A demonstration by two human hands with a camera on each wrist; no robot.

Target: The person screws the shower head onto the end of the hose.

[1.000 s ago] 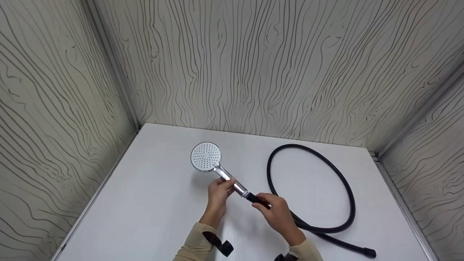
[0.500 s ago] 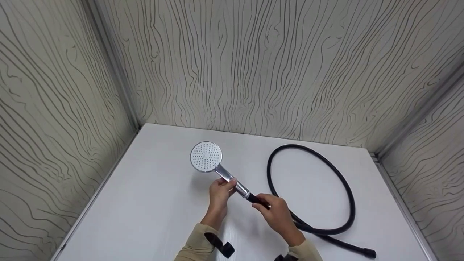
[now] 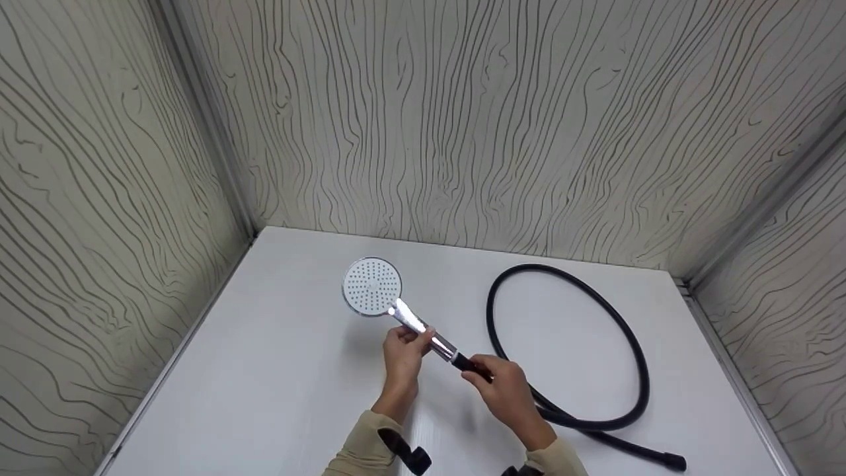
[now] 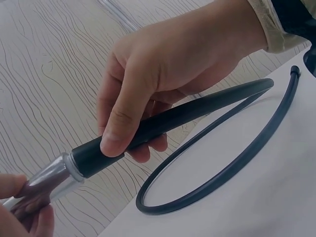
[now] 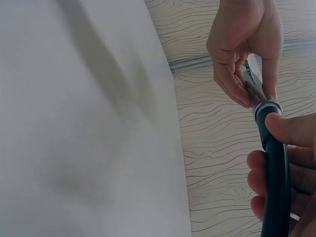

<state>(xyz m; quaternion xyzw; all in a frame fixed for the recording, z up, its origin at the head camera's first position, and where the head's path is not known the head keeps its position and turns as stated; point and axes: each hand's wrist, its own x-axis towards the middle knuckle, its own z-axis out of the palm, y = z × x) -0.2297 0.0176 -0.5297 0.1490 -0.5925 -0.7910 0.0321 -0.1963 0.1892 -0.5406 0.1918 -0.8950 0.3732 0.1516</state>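
In the head view, a chrome shower head point(image 3: 372, 286) with a round white spray face is held above the white table, its handle slanting down to the right. My left hand point(image 3: 403, 357) pinches that handle between thumb and fingers. The black hose point(image 3: 642, 377) meets the handle's lower end, where my right hand point(image 3: 505, 387) grips its thick black end piece point(image 3: 464, 361). Up close in the left wrist view, the black end piece point(image 4: 89, 157) sits against the clear-looking rim of the chrome handle point(image 4: 55, 178). Whether the joint is threaded tight cannot be told.
Right of my hands the hose lies in a large loop on the white table point(image 3: 264, 370). Its other end point(image 3: 674, 461) points toward the front right. Wood-patterned panels point(image 3: 423, 119) wall the table at the back and both sides.
The shower head has shifted slightly left and turned a little, with the shine on its handle changing. My left hand has slid slightly right and down. My right hand stays nearly in place.
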